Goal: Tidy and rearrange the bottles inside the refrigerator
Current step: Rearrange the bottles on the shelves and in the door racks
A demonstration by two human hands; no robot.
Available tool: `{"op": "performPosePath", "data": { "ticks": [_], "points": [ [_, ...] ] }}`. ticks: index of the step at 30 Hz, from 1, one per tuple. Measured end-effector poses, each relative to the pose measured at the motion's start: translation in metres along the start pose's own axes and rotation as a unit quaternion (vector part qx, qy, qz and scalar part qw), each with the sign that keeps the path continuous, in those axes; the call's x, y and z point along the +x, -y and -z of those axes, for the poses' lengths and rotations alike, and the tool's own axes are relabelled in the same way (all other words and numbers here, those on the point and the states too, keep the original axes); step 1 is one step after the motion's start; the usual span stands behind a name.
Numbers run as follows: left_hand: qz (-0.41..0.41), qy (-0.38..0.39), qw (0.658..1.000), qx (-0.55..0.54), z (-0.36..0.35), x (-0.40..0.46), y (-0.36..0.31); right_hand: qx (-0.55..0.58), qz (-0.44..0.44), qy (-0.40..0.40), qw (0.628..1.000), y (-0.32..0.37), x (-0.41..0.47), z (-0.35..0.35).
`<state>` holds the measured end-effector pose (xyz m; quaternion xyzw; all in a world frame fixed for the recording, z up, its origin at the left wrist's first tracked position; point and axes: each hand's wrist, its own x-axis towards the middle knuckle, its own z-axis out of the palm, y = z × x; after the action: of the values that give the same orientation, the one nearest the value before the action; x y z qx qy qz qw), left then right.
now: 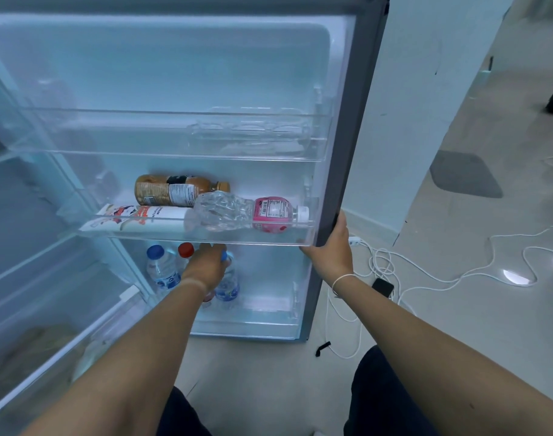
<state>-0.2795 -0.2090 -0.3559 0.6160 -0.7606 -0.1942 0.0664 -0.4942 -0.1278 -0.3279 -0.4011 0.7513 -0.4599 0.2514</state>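
Head view: fridge door (357, 127) swung open, inner side w/ three clear bins. Right hand (330, 247) grips the door's outer edge at mid-bin level, fingers curled round behind it, thin white band on wrist. Left hand (206, 262) reaches under the mid bin into the bottom bin (269, 322), fingers curled over the top of a blue-cap water bottle (229, 281) standing upright there. Just left of it a red-cap bottle (185, 251) and another water bottle w/ blue cap (160, 267), both upright, close together at the bin's left end. Mid bin (206, 239) holds bottles lying on their sides: brown drink bottle (177, 190) at back, white carton-like pack (136, 220) in front-left, crinkled clear bottle w/ pink label (247, 214) front-right, cap toward the door edge. Top bin (174, 149) has a clear egg tray (250, 130) at its right end. Floor at right: white cables (426, 272), dark phone (383, 287), grey mat (465, 174)
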Motion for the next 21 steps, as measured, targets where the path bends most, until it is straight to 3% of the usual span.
{"op": "performPosePath", "data": {
  "ticks": [10, 21],
  "points": [
    [0.061, -0.004, 0.997, -0.039, -0.004, 0.011, 0.001, -0.006, 0.006, 0.000, 1.000, -0.001, 0.001, 0.000],
    [-0.004, -0.017, 0.999, 0.037, 0.010, -0.008, -0.009, -0.015, 0.005, 0.012, 1.000, 0.000, -0.001, 0.004]
  ]
}}
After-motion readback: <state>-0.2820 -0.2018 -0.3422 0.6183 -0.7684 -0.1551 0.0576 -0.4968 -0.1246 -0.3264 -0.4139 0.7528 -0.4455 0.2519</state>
